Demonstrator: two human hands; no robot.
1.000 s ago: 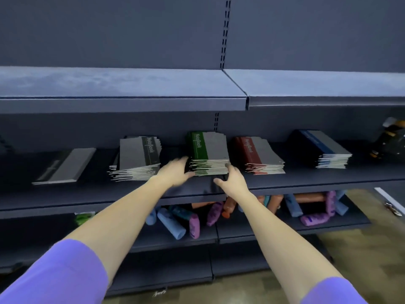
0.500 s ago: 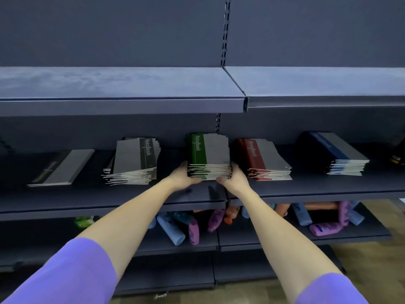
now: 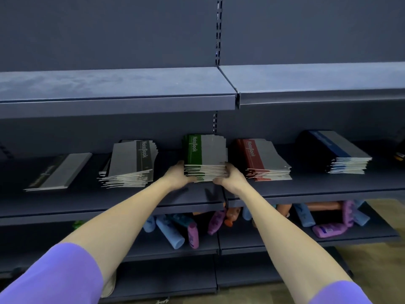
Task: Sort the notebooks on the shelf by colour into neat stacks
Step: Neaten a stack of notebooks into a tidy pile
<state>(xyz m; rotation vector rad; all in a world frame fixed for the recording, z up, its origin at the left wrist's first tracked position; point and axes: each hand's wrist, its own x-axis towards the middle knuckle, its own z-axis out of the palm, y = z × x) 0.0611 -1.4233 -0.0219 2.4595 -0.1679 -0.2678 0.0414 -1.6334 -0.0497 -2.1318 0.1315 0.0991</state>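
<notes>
On the middle shelf (image 3: 306,185) lie several notebook stacks. The green stack (image 3: 205,154) sits at the centre. My left hand (image 3: 178,175) grips its front left corner and my right hand (image 3: 230,176) grips its front right corner, thumbs under the lower edge. To the left is a black stack (image 3: 131,165) with ragged, fanned edges, and further left a single dark notebook (image 3: 58,172) lies flat. To the right lie a red stack (image 3: 263,160) and a blue stack (image 3: 337,151).
An upper shelf (image 3: 118,102) overhangs the notebooks closely. The shelf below holds a jumble of bottles (image 3: 192,233) in blue, purple and orange. A dark object (image 3: 400,154) sits at the far right edge. Wooden floor (image 3: 383,264) shows at the lower right.
Both hands closed in from the shelf front onto the green stack's front corners and now hold it. The stack's edges look more even than before. The camera has moved slightly right.
</notes>
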